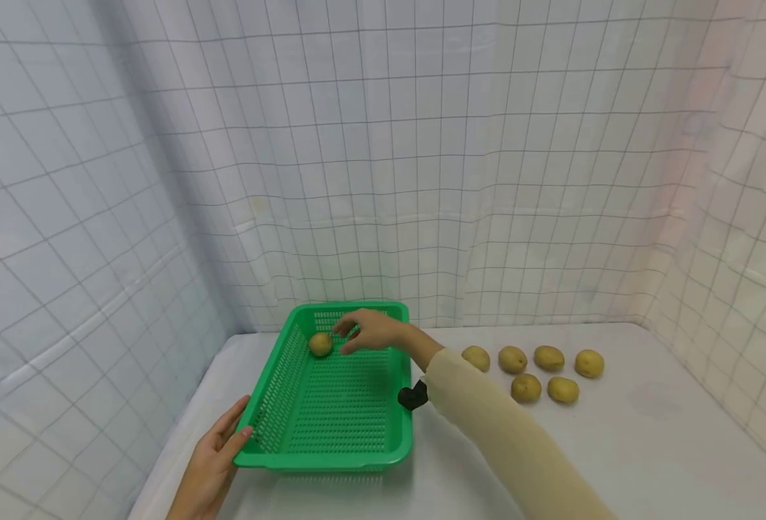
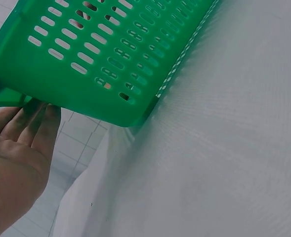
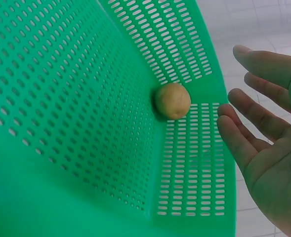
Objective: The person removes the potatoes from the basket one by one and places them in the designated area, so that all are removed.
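A green plastic basket (image 1: 337, 412) with slotted walls stands on the white table. One potato (image 1: 320, 344) lies in its far left corner, seen too in the right wrist view as a round potato (image 3: 173, 101). My left hand (image 1: 210, 458) grips the basket's near left corner by the rim, thumb above; the left wrist view has the fingers (image 2: 47, 129) tucked under the rim. My right hand (image 1: 371, 330) hovers over the far part of the basket, fingers spread and loosely bent, apart from the potato and holding nothing.
Several potatoes (image 1: 526, 388) lie on the table (image 1: 649, 433) right of the basket, partly behind my right sleeve (image 1: 506, 433). A small black object (image 1: 412, 396) shows beside that sleeve at the basket's right rim. Grid-patterned white curtains (image 1: 421, 180) enclose the table.
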`<state>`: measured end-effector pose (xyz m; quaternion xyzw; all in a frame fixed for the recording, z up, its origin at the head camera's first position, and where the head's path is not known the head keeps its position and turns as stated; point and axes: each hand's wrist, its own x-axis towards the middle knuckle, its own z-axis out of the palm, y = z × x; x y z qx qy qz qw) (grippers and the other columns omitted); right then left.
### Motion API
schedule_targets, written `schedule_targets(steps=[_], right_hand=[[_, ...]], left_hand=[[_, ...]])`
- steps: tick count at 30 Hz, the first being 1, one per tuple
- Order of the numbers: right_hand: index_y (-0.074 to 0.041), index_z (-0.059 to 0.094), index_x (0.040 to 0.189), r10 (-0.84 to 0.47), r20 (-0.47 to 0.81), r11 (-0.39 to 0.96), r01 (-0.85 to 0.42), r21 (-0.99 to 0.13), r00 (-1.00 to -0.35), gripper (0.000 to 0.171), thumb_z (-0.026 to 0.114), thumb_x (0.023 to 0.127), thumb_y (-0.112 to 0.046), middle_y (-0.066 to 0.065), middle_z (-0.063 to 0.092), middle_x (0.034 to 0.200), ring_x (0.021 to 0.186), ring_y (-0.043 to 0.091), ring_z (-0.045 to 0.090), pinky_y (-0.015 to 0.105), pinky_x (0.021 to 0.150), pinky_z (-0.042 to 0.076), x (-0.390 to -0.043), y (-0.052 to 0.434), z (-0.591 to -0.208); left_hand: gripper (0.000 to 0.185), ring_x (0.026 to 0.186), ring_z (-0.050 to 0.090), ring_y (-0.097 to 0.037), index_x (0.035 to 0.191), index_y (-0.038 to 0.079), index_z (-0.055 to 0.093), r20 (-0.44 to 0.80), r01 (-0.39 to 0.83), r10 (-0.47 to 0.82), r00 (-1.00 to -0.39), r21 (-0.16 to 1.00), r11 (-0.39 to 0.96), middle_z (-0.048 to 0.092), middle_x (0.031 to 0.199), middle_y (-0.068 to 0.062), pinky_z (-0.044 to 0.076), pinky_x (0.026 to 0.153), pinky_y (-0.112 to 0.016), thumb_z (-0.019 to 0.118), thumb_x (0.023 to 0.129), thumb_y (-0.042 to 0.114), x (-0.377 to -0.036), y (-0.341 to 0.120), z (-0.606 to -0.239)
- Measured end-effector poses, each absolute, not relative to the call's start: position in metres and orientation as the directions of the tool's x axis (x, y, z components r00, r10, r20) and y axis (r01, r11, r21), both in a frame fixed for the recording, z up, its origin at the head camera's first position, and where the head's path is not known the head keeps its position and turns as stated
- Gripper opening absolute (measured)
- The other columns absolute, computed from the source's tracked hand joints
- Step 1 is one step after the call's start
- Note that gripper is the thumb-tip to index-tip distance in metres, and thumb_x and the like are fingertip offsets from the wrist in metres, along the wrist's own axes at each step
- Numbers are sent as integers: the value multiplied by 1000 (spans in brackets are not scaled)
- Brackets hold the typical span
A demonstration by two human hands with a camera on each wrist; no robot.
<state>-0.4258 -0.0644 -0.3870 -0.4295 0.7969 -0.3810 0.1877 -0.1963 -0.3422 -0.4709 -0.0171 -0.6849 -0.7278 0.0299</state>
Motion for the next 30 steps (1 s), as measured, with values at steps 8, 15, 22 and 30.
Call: schedule_targets(steps=[8, 15, 22, 30], right_hand=[[-1, 58, 143, -813, 25, 330, -497, -803, -581, 53, 77, 97, -16, 17, 60, 139, 130, 33, 55, 31, 96, 52, -431, -87, -398], [-2, 58, 144, -792, 9, 334, -445, -831, -610, 52, 76, 97, -16, 18, 60, 140, 133, 38, 50, 39, 101, 50, -441, -104, -406], [-6, 59, 144, -753, 0, 415, -475, -776, -658, 50, 75, 98, -20, 12, 59, 141, 132, 31, 51, 41, 103, 49, -450, -112, -418], [-2, 57, 145, -742, 8, 449, -506, -737, -670, 50, 73, 99, -16, 14, 56, 144, 135, 31, 50, 42, 109, 46, -454, -116, -432]], left_hand=[[72, 123, 43, 17, 164, -3, 8, 74, 76, -25, -997, 995, -61, 0, 169, -23, 44, 101, -14, 52, 111, 16, -194, -346, -469], [73, 124, 42, 17, 164, -3, 6, 57, 59, -23, -998, 996, -67, 0, 169, -23, 43, 102, -14, 53, 111, 16, -194, -347, -471], [73, 126, 42, 16, 165, -1, 7, 52, 53, -16, -999, 996, -70, 2, 170, -20, 43, 103, -14, 54, 111, 18, -195, -343, -470], [73, 127, 41, 14, 164, -2, 8, 50, 51, -23, -998, 997, -60, 4, 169, -20, 43, 103, -15, 54, 111, 18, -193, -340, -471]])
